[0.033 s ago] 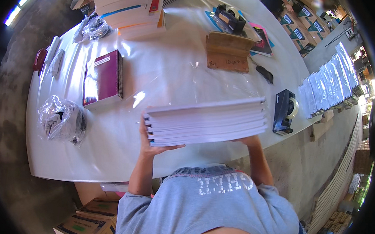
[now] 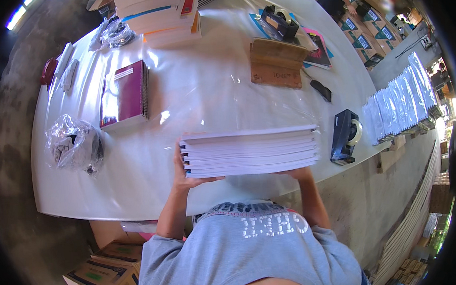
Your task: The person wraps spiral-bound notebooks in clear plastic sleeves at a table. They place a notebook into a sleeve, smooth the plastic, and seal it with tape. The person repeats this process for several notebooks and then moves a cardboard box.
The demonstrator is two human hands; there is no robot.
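Both my hands hold a thick stack of spiral notebooks (image 2: pixel 250 151), white page edges toward me, above the near side of the white table (image 2: pixel 209 97). My left hand (image 2: pixel 182 171) wraps the left end, thumb up along the side and fingers underneath. At the lower right, my right hand (image 2: pixel 299 173) supports the stack from below; its fingers are mostly hidden. Dark binding shows at the stack's left end. To the left lies a maroon spiral notebook (image 2: pixel 123 95). Just right of the stack stands a black tape dispenser (image 2: pixel 343 138).
Crumpled clear plastic (image 2: pixel 75 145) lies at the left. Tall book piles (image 2: pixel 152 14) stand far left. Ahead are a brown cardboard piece (image 2: pixel 277 65), a dark cutter-like tool (image 2: pixel 321 89) and another tape dispenser (image 2: pixel 280 24). Plastic-wrapped notebooks (image 2: pixel 400 100) stand in a row at right.
The stack has tilted slightly, its top right edge now lower and its right end a little further left. My hands keep their hold.
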